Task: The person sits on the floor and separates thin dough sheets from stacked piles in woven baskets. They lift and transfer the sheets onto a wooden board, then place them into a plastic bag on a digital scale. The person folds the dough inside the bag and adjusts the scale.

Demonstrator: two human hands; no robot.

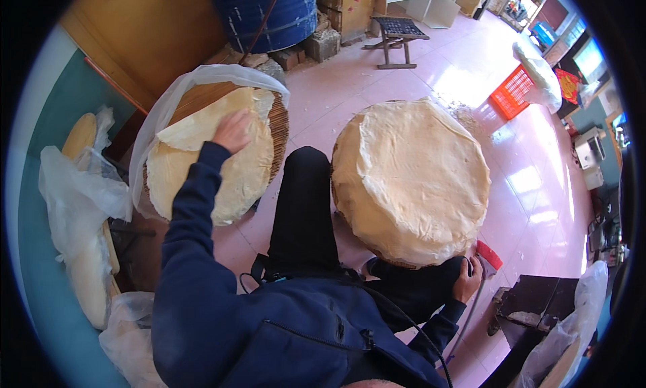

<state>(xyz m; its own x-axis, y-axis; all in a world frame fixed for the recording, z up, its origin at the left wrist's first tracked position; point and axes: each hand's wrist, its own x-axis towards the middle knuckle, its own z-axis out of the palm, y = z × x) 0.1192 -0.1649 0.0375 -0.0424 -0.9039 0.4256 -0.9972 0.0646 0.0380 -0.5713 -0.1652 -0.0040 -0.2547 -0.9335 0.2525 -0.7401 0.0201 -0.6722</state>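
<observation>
Though beyond the pale sheets (192, 169), blue drum (276, 18) and stool (400, 29) nearby.

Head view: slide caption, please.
Left hand at a folded pale sheet on a woven tray; right hand on the knee, near a broad pale sheet.

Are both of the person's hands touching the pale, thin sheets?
No, the left fingers touch the pale sheet at left, but the right fingers rest on the right knee.

Matt, wrinkled pale sheets (252, 162), rough woven tray (198, 98), glossy smooth floor tiles (323, 112), filmy plastic bag (70, 186).
</observation>
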